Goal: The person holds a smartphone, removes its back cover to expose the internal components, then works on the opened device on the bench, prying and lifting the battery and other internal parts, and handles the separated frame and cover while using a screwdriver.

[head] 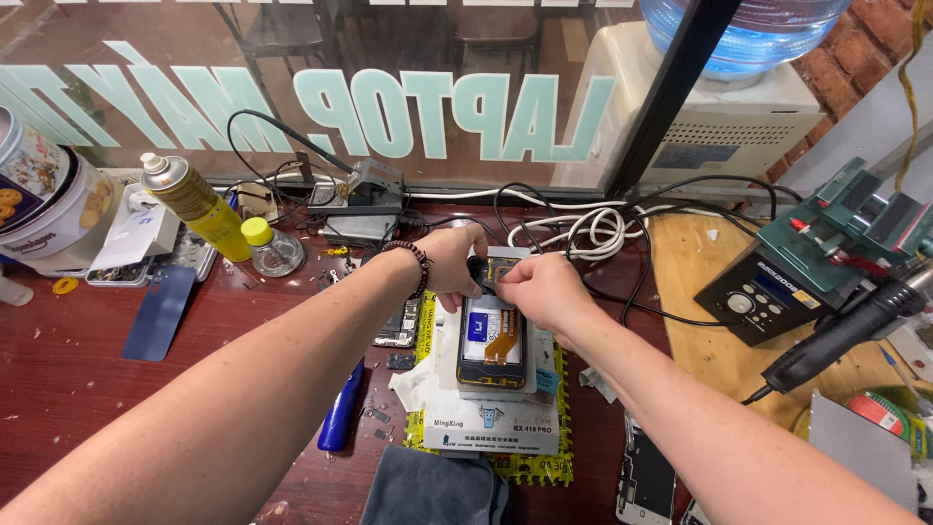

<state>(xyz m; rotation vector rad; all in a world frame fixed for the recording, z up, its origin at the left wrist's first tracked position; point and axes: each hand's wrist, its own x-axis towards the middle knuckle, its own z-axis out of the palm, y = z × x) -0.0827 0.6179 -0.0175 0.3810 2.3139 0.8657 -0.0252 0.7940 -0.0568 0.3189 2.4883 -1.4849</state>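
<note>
As opened phone lies on packet, we're pinching its top: left hand, right hand (both gripping phone).

I see opened phone on box, box on mat, mid-bench. My hands at phone's far end: left, right. Spray can far left; heat gun right; cloth in front of the mat.

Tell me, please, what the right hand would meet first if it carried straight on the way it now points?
Probably the left hand: the right hand points left and slightly up across the top of the opened phone, and both already pinch there, nearly touching. Depth is hard to judge.
</note>
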